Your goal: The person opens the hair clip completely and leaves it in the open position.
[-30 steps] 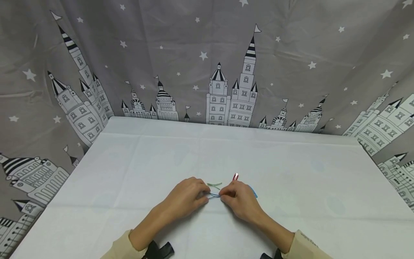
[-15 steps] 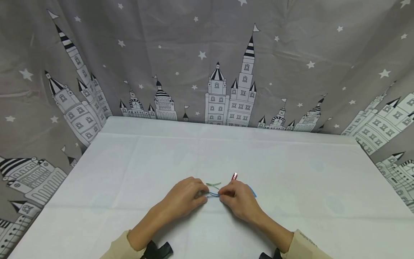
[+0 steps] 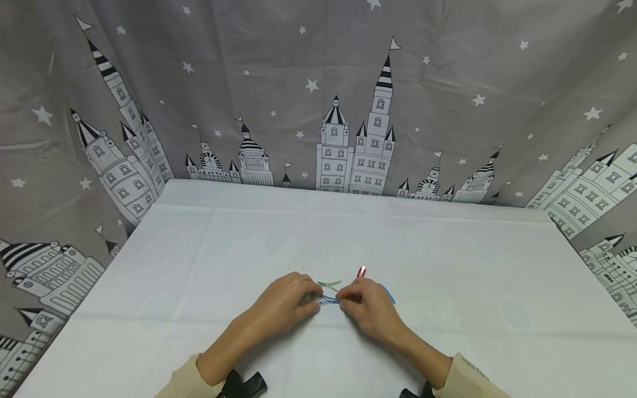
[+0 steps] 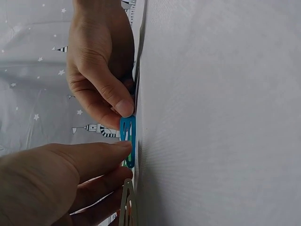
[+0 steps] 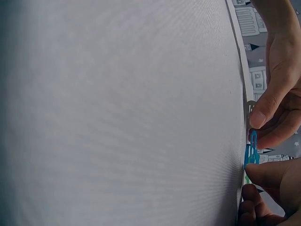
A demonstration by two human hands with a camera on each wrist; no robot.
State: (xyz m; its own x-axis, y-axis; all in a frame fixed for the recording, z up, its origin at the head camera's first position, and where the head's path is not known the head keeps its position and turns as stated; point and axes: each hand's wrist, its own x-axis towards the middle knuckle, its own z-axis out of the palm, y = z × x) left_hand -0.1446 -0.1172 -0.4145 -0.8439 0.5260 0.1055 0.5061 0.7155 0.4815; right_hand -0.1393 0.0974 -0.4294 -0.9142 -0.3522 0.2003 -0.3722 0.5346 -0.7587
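Observation:
My left hand (image 3: 286, 304) and right hand (image 3: 370, 307) meet low over the white table, fingertips a short gap apart. Between them is a blue snap hair clip (image 4: 127, 125), its slim bars spread in the head view. The right thumb and fingers pinch one end. At the other end the left thumb and forefinger pinch it. In the right wrist view the blue loop (image 5: 254, 136) shows right at the left fingertips. A green hair clip (image 3: 329, 283) lies just behind the gap. A beige hair clip (image 4: 127, 202) shows beside the left fingers in the left wrist view.
Behind the right hand a red clip-like piece (image 3: 361, 271) sticks out. Another blue piece (image 3: 389, 293) shows at that hand's right side, partly hidden. The white cloth-covered table (image 3: 448, 265) reaches back to a grey curtain (image 3: 278, 66) with printed castles.
Both hands keep their places. Between the fingertips, the blue clip's bars look slightly more spread than a second ago.

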